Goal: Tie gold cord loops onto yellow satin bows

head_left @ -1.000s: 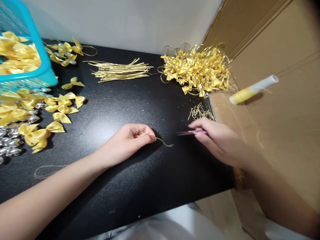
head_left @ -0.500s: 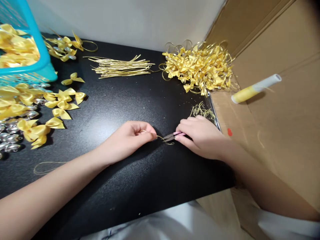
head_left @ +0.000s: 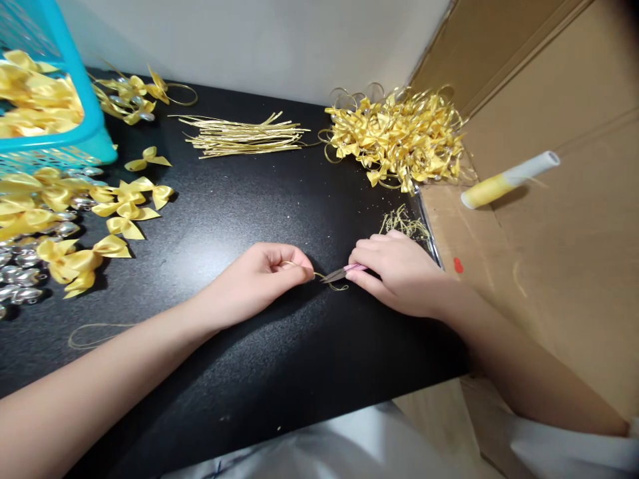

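Note:
My left hand (head_left: 259, 278) rests on the black table (head_left: 279, 199), fingers pinched on a thin gold cord (head_left: 327, 279) whose free end curls out to the right. My right hand (head_left: 399, 269) is closed on small pink-handled snips (head_left: 344, 272). The blades point left and meet the cord just beyond my left fingertips. A small heap of cut gold cord scraps (head_left: 403, 223) lies right behind my right hand.
A pile of finished gold bows with loops (head_left: 397, 136) sits at the back right, a bundle of cut gold cords (head_left: 244, 136) at the back middle. Yellow ribbon bows (head_left: 124, 209) and silver beads (head_left: 20, 279) lie left, beside a blue basket (head_left: 74, 143). A cardboard box (head_left: 549, 253) holds a spool (head_left: 506, 179).
My right hand has slid left with the snips, from beside the scrap heap up to the cord's free end. My left hand has kept its pinch in place.

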Tool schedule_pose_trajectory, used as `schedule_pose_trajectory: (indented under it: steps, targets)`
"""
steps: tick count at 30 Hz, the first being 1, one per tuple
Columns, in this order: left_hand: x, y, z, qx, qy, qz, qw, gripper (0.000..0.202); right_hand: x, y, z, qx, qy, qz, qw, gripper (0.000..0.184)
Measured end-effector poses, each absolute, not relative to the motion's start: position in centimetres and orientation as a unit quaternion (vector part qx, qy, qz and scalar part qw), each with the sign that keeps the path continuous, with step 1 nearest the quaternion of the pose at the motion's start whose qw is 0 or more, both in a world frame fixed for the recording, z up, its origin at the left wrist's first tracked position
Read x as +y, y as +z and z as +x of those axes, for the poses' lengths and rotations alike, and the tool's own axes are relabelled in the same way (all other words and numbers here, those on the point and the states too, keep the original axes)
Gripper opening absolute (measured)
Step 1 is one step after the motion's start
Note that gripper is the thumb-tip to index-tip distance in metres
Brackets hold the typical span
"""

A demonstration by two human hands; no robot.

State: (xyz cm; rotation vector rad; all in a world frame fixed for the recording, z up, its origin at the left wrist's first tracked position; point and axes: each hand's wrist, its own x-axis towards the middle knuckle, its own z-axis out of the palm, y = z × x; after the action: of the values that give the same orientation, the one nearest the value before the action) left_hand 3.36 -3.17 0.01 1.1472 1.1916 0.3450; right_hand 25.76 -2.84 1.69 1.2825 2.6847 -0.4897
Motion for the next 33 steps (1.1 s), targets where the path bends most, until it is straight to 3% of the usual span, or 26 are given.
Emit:
schedule_pose_trajectory:
  steps: [6,10,15,21,26,30,32,33]
  targets:
    - [-3.3,-0.1,3.4,0.524,0.154,0.505,0.668,0.016,-3.0,1.7,25.7,0.889,-0.16,0.424,0.059,0.033]
    - [-3.4,-0.3,3.3,0.52,0.161,0.502,0.672,0.016,-2.7,2.0,27.9,0.863,-0.166,0.478,0.005,0.027]
    - [-3.3,-0.4,3.2,0.518,0.159,0.503,0.673,0.016,-2.0,1.8,34.1,0.751,-0.015,0.658,-0.044,0.033]
    - [-3.3,-0.3,3.3,0.522,0.16,0.508,0.666,0.02,-1.8,0.6,37.3,0.642,0.088,0.76,0.043,0.041]
    - [-3.4,-0.2,3.2,0.524,0.161,0.507,0.665,0.02,-1.2,0.4,37.1,0.613,0.097,0.779,0.09,0.044]
    - [-3.5,-0.3,3.3,0.527,0.17,0.5,0.666,0.022,-3.9,1.0,32.9,0.682,0.074,0.728,0.006,0.046]
    - [-3.5,-0.3,3.3,0.526,0.177,0.5,0.665,0.023,-6.7,0.8,29.3,0.811,-0.02,0.582,-0.06,0.044]
    - [-3.5,-0.3,3.3,0.525,0.18,0.502,0.663,0.023,-8.0,0.4,27.7,0.877,-0.095,0.468,-0.055,0.049]
